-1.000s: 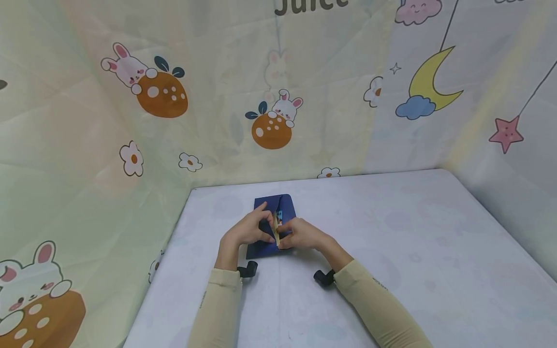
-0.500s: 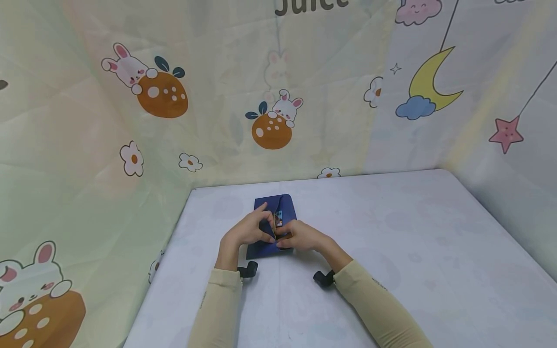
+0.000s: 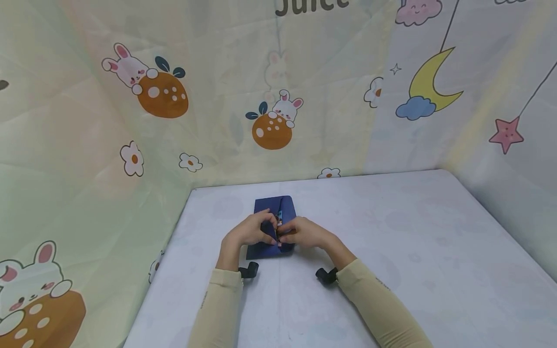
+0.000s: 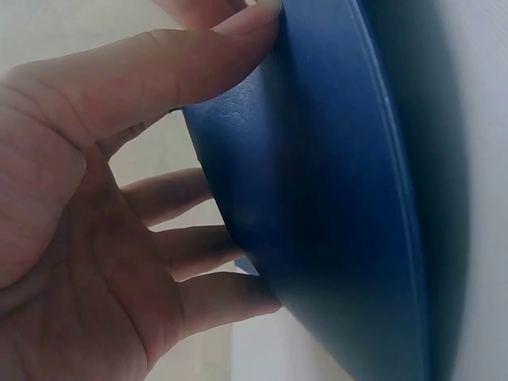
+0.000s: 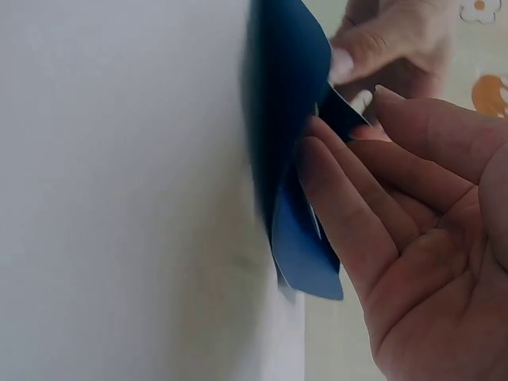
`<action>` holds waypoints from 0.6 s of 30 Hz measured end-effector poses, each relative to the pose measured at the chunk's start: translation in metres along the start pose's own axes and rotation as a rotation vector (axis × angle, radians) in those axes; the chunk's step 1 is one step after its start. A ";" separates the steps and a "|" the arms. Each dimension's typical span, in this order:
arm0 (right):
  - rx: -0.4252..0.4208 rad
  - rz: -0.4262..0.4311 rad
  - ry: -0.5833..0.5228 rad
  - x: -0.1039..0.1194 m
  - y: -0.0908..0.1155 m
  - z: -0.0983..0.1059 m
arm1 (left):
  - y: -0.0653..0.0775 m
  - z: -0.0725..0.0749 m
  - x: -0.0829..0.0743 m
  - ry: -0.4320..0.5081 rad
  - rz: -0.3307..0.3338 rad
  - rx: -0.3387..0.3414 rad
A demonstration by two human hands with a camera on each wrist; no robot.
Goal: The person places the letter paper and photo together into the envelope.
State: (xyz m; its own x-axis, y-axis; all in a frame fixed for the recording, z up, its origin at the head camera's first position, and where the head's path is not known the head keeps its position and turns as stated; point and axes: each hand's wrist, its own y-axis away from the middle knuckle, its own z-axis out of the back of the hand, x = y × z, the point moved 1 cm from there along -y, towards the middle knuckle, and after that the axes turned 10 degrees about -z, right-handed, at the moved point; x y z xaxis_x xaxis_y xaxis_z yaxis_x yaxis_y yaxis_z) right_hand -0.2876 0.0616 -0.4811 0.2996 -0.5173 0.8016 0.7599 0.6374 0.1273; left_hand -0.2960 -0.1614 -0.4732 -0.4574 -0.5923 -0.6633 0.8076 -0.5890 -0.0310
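Observation:
A dark blue paper envelope (image 3: 266, 204) lies on the white table in the head view, its opening facing right. My left hand (image 3: 249, 231) pinches the opening's edge between thumb and fingers; the left wrist view shows the thumb on the blue paper (image 4: 333, 159) and the other fingers behind it. A small colourful printed card (image 3: 280, 216) peeks out of the opening. My right hand (image 3: 308, 233) reaches to the opening from the right. In the right wrist view its straight fingers (image 5: 341, 206) touch the envelope's inner side, with the thumb apart; part of the card is hidden.
The white tabletop (image 3: 391, 251) spreads around the envelope, widest to the right. Printed cloth walls (image 3: 226, 96) stand behind and at both sides. A black camera mount (image 3: 249, 269) sits on each wrist.
The yellowish edge of the card, pinched by my right hand a second ago, has sunk into the envelope. My right fingers have spread off it. My left hand keeps its place with a slight shift.

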 end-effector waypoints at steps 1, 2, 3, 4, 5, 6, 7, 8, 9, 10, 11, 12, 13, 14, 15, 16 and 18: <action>-0.007 -0.008 -0.009 -0.001 0.001 0.002 | -0.001 -0.001 0.000 -0.006 0.008 0.006; -0.017 -0.018 -0.018 -0.002 0.002 0.004 | -0.001 -0.002 -0.001 -0.014 0.014 0.013; -0.025 -0.027 -0.027 -0.003 0.002 0.007 | -0.002 -0.003 -0.002 -0.019 0.020 0.020; -0.031 -0.034 -0.033 -0.004 0.003 0.009 | -0.003 -0.004 -0.004 -0.031 0.026 0.028; -0.042 -0.045 -0.035 -0.005 0.005 0.011 | -0.003 -0.005 -0.005 -0.042 0.034 0.035; -0.050 -0.059 -0.040 -0.005 0.006 0.013 | -0.004 -0.006 -0.007 -0.055 0.042 0.043; -0.058 -0.073 -0.047 -0.006 0.008 0.015 | -0.005 -0.008 -0.008 -0.070 0.052 0.050; -0.069 -0.091 -0.048 -0.006 0.009 0.017 | -0.005 -0.009 -0.010 -0.083 0.063 0.056; -0.076 -0.106 -0.051 -0.007 0.010 0.019 | -0.005 -0.010 -0.011 -0.096 0.075 0.062; -0.086 -0.124 -0.051 -0.007 0.011 0.021 | -0.006 -0.012 -0.012 -0.114 0.085 0.065; -0.096 -0.144 -0.056 -0.008 0.012 0.023 | -0.006 -0.013 -0.013 -0.125 0.099 0.068; -0.105 -0.158 -0.060 -0.009 0.013 0.024 | -0.006 -0.014 -0.014 -0.138 0.110 0.069; -0.115 -0.167 -0.057 -0.010 0.014 0.026 | -0.006 -0.015 -0.015 -0.152 0.120 0.071; -0.125 -0.176 -0.057 -0.011 0.014 0.028 | -0.006 -0.015 -0.016 -0.164 0.124 0.070; -0.131 -0.181 -0.061 -0.012 0.015 0.029 | -0.006 -0.016 -0.017 -0.173 0.124 0.066; -0.138 -0.186 -0.065 -0.012 0.016 0.030 | -0.006 -0.017 -0.018 -0.182 0.126 0.058; -0.146 -0.191 -0.074 -0.013 0.017 0.032 | -0.007 -0.018 -0.020 -0.194 0.133 0.043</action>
State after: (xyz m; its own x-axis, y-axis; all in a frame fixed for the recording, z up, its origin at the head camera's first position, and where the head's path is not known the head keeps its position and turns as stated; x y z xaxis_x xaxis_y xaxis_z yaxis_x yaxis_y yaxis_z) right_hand -0.2970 0.0971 -0.4704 0.1037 -0.5735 0.8126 0.8755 0.4403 0.1990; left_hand -0.2862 -0.1357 -0.4733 -0.4139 -0.7586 -0.5032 0.8511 -0.5186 0.0816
